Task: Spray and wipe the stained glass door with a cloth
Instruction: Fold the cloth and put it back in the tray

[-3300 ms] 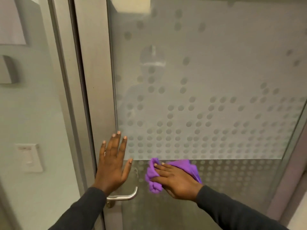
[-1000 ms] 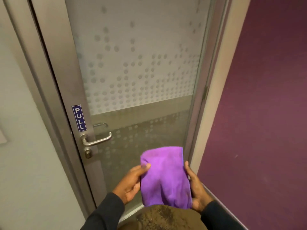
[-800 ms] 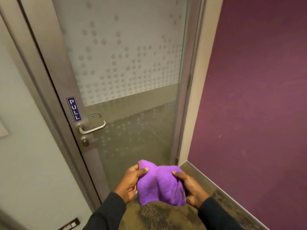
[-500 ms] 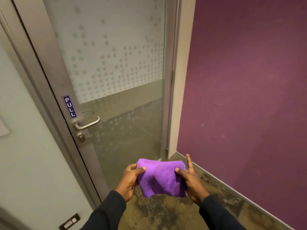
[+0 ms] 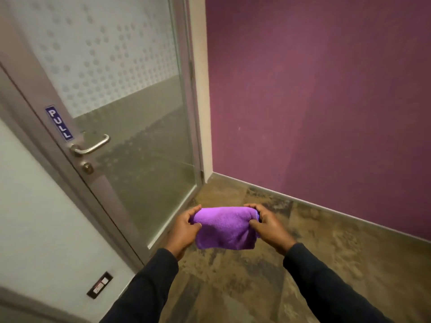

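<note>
A purple cloth [image 5: 225,228] hangs folded between both hands, low in the middle of the head view, above the floor. My left hand [image 5: 184,230] pinches its left end and my right hand [image 5: 268,226] pinches its right end. The glass door [image 5: 130,89] stands to the left, frosted with dots on its upper part and clearer below. It is an arm's length away from the cloth. No spray bottle is in view.
A metal lever handle [image 5: 92,145] and a blue PULL sign [image 5: 59,123] sit on the door's left frame. A purple wall [image 5: 326,101] fills the right side. A wall socket [image 5: 99,285] sits low on the white wall at left. Mottled brown floor [image 5: 245,287] lies below.
The cloth left the glass and came down in front of me. Both hands took hold of it and folded it into a wider roll. My view turned right and down, away from the door.
</note>
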`<state>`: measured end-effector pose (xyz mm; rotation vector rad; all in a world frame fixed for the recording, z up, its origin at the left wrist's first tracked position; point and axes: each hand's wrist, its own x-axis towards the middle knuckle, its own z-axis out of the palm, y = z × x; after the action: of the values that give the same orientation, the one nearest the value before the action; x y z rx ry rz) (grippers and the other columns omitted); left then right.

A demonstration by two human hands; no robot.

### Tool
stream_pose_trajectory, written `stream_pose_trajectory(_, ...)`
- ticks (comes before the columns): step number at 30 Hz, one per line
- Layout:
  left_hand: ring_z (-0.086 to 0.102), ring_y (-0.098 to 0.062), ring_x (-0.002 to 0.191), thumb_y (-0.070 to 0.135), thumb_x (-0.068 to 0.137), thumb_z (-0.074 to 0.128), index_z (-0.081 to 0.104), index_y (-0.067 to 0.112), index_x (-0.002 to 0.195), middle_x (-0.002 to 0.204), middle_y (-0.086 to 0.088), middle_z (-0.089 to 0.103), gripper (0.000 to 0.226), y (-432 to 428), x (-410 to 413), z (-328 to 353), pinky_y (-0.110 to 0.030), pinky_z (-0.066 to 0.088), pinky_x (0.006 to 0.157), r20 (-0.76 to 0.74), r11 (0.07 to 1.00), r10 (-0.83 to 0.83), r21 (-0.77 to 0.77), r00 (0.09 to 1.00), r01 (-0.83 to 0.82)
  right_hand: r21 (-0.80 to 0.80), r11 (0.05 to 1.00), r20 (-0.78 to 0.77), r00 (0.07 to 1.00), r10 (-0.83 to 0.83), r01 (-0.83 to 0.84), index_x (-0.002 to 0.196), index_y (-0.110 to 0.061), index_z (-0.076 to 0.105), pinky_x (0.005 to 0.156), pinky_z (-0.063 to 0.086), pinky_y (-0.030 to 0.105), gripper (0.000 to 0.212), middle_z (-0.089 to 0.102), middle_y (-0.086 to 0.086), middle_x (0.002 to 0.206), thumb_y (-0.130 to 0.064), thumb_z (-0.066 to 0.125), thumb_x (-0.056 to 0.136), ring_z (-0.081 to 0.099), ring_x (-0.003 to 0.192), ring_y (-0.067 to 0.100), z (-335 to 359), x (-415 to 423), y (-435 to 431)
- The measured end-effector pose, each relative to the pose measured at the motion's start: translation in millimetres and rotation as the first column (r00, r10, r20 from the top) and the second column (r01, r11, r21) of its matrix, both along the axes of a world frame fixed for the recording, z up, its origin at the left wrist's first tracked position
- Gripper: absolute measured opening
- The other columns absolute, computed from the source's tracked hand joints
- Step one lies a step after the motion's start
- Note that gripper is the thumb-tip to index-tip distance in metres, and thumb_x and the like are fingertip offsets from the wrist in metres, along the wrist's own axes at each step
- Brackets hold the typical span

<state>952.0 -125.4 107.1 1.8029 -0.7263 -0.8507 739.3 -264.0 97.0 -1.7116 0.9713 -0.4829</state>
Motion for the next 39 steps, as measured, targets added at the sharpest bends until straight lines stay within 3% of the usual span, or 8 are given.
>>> stream_pose_trajectory(8,0.058,-0.018,0.126,-0.016,0.089,0.056,0.058,0.004,0.140,0.139,-0.008,0.062,0.055,7,-86,2,-0.038,0.044,0.115,0.119,0.983,-0.172,-0.048,0.978,0.179,0.221,0.945,0.068,0.963,-0.261,0.241,0.109,-0.025,0.068,0.059,0.050,0.025,0.036,0.071,0.006,0.098,0.002,0.050,0.094,0.061,0.078,0.015,9,-108,48)
stream_pose_trajectory(15,0.063,-0.019,0.114,-0.011,0.091,0.060,0.064,0.006,0.132,0.128,-0.006,0.068,0.045,-4,-193,8,-0.032,0.049,0.105,0.141,0.926,-0.354,-0.082,0.925,0.367,0.165,0.936,0.025,0.948,-0.319,0.310,0.119,-0.022,0.067,0.072,0.060,0.029,0.039,0.076,0.005,0.109,-0.016,0.083,0.083,0.073,0.094,0.016,27,-241,92)
stream_pose_trajectory(20,0.066,-0.014,0.100,-0.008,0.091,0.064,0.067,0.008,0.130,0.117,-0.005,0.072,0.043,-1,-295,10,-0.019,0.053,0.088,0.120,0.854,-0.502,-0.092,0.857,0.513,-0.102,0.912,-0.175,0.895,-0.410,0.397,0.126,-0.021,0.063,0.091,0.057,0.038,0.051,0.072,-0.002,0.114,-0.018,0.084,0.079,0.069,0.104,0.018,39,-348,139)
stream_pose_trajectory(24,0.065,-0.012,0.092,-0.009,0.090,0.065,0.068,0.005,0.126,0.109,-0.006,0.073,0.040,13,-386,9,-0.018,0.052,0.081,0.079,0.786,-0.607,-0.090,0.791,0.612,-0.331,0.840,-0.335,0.779,-0.530,0.430,0.114,-0.020,0.070,0.077,0.047,0.027,0.034,0.074,-0.002,0.101,-0.027,0.080,0.083,0.065,0.092,0.016,49,-437,185)
stream_pose_trajectory(28,0.066,-0.013,0.088,-0.009,0.089,0.066,0.072,0.006,0.116,0.100,-0.004,0.074,0.032,28,-472,9,-0.015,0.051,0.076,0.078,0.705,-0.699,-0.093,0.711,0.703,-0.433,0.761,-0.379,0.668,-0.640,0.483,0.093,-0.017,0.072,0.070,0.040,0.031,0.016,0.064,-0.003,0.082,-0.031,0.076,0.087,0.059,0.083,0.020,51,-523,231)
stream_pose_trajectory(31,0.065,-0.014,0.082,-0.009,0.087,0.067,0.075,0.016,0.095,0.090,-0.001,0.074,0.027,39,-529,12,-0.010,0.050,0.068,0.060,0.646,-0.756,-0.098,0.652,0.757,-0.446,0.730,-0.426,0.594,-0.682,0.517,0.098,-0.014,0.074,0.087,0.048,0.035,0.027,0.056,0.006,0.096,-0.039,0.076,0.088,0.059,0.096,0.026,49,-583,260)
stream_pose_trajectory(34,0.063,-0.012,0.085,-0.005,0.085,0.071,0.073,0.018,0.087,0.095,-0.002,0.072,0.023,47,-577,15,-0.013,0.047,0.071,0.066,0.588,-0.800,-0.113,0.597,0.801,-0.412,0.676,-0.375,0.562,-0.737,0.611,0.109,-0.010,0.073,0.094,0.045,0.028,0.035,0.055,0.001,0.114,-0.040,0.072,0.091,0.058,0.104,0.017,49,-629,286)
stream_pose_trajectory(39,0.059,-0.016,0.085,0.002,0.095,0.064,0.067,0.009,0.095,0.091,-0.006,0.069,0.008,39,-644,16,-0.030,0.048,0.082,-0.074,0.418,-0.909,-0.162,0.411,0.894,-0.172,0.497,-0.097,0.488,-0.868,0.850,0.104,-0.025,0.071,0.071,0.049,0.017,0.017,0.073,-0.009,0.096,-0.039,0.066,0.097,0.068,0.092,0.009,48,-678,315)
